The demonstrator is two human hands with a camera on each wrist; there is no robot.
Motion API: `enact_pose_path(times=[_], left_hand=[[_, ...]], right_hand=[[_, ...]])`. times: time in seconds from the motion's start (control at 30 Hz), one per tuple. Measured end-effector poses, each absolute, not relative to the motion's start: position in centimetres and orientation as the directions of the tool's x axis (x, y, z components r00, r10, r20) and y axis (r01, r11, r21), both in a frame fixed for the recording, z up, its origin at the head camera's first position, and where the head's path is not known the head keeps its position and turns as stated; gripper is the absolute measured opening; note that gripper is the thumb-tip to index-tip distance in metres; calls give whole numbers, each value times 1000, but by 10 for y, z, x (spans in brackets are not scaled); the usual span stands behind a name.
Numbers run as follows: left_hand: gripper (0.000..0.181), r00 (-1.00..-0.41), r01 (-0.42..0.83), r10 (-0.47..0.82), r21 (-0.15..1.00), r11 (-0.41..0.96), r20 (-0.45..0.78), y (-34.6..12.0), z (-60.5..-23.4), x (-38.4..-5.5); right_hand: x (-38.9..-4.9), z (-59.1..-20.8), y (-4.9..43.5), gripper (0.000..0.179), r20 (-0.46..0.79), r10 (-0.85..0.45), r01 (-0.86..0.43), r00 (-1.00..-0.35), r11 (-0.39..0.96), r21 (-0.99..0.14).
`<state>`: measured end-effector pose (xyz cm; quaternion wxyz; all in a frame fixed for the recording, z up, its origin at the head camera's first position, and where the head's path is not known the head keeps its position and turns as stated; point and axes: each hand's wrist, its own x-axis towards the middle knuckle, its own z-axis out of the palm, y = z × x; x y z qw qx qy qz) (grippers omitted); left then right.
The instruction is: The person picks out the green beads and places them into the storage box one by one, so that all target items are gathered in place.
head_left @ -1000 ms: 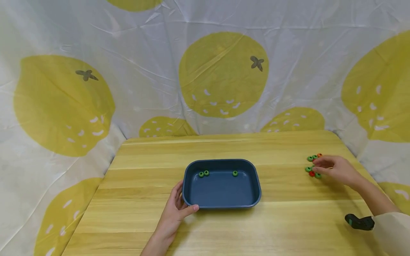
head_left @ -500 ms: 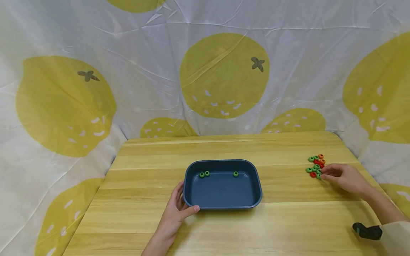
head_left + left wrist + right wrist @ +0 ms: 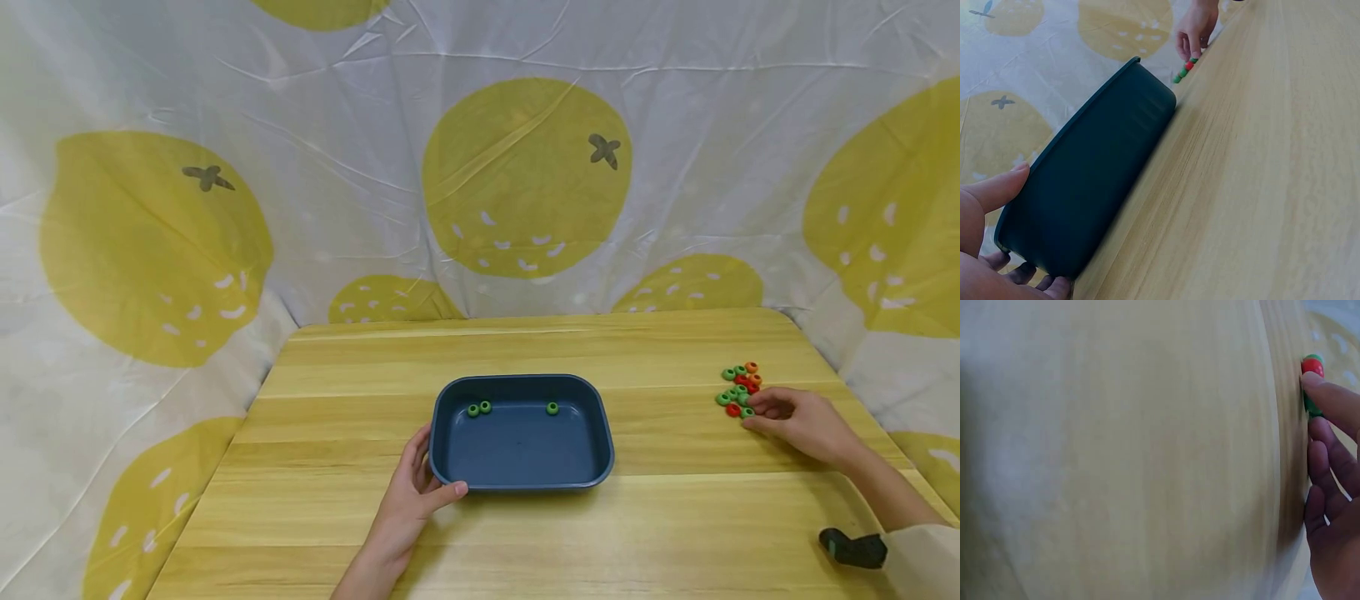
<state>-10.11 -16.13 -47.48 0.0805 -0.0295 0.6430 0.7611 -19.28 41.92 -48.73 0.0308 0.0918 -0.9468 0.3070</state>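
Observation:
My left hand [image 3: 405,500] grips the near-left corner of a deep blue rectangular tray [image 3: 517,487], thumb over the rim and fingers against the side. The left wrist view shows the tray's outer wall [image 3: 1091,181] with fingertips at its lower edge. Inside the tray are 3 green beads, one of them a bead [image 3: 552,408] apart from the others. My right hand [image 3: 806,425] is at a cluster of green, red and orange beads [image 3: 732,410] on the right. Its thumb and forefinger stand apart on either side of a green bead [image 3: 747,412].
A wooden table [image 3: 337,467] bears everything. A lemon-print cloth [image 3: 525,175] hangs behind it and along the sides. At the right sleeve a black strap-like piece [image 3: 853,548] sticks out above the table.
My right hand drew back rightward from over the beads, uncovering more of them; its thumb then shifted slightly left beside a green bead. My left hand and the tray stay in place.

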Motion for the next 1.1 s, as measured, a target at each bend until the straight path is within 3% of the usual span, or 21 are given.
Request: enact_pose_path(times=[0.33,1.1], left_hand=[[99,-985,-163,81,973,-163,-152,-161,-475,-101],[98,-986,-158,85,973,-166,-145,-162,-477,-103]], right_hand=[[-193,-490,419,23,180,-156,-230,-971,812,-536],[-209,-462,401,24,171,-213,-272,-962,801,-533]])
